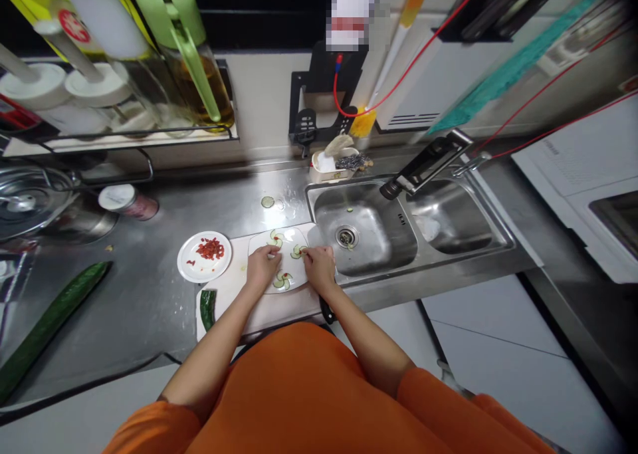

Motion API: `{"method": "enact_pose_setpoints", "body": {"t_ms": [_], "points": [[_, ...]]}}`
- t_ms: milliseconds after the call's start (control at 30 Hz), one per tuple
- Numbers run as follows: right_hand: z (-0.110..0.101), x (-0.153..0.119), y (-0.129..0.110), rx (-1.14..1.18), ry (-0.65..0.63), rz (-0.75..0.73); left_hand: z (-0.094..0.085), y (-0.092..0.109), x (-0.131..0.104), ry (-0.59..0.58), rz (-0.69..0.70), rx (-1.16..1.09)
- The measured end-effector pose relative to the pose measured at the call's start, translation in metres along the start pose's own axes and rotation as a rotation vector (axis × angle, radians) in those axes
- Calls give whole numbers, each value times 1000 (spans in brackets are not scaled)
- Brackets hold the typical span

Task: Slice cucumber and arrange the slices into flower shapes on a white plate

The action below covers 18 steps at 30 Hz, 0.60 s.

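Note:
A clear glass plate [294, 235] lies on the white cutting board [234, 302]. Thin cucumber slices [282, 281] form several small pinwheels on it, two with a red bit at the centre. My left hand [263, 269] rests over the plate's left side, fingers curled and tips together; anything between them is too small to make out. Pinched fingers of my right hand [320, 268] touch the right pinwheel [298, 251]; whatever they hold is hidden. Left of the board, a white plate [185, 271] carries small red pieces [210, 248], possibly goji berries.
A cucumber chunk [207, 310] lies on the board's left end, and a black knife handle [327, 312] sticks out under my right wrist. One long cucumber [52, 324] is on the steel counter. The double sink [369, 268] adjoins at right. A loose slice [268, 202] lies behind.

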State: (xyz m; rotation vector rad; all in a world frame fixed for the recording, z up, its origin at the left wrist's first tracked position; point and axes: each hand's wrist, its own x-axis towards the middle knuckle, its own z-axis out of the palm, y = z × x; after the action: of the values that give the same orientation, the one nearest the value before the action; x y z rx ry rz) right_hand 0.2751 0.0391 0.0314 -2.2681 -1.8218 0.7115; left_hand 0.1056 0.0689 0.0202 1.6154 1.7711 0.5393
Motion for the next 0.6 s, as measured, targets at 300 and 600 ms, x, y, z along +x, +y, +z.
{"method": "enact_pose_setpoints", "body": {"t_ms": [300,600], "points": [[14,-21,-10,-112,-110,-207,-20,-27,-29,22,-7,-58],[24,-18,-15,-153,-174,-304,-17,-30,-38,-1,10,-23]]}}
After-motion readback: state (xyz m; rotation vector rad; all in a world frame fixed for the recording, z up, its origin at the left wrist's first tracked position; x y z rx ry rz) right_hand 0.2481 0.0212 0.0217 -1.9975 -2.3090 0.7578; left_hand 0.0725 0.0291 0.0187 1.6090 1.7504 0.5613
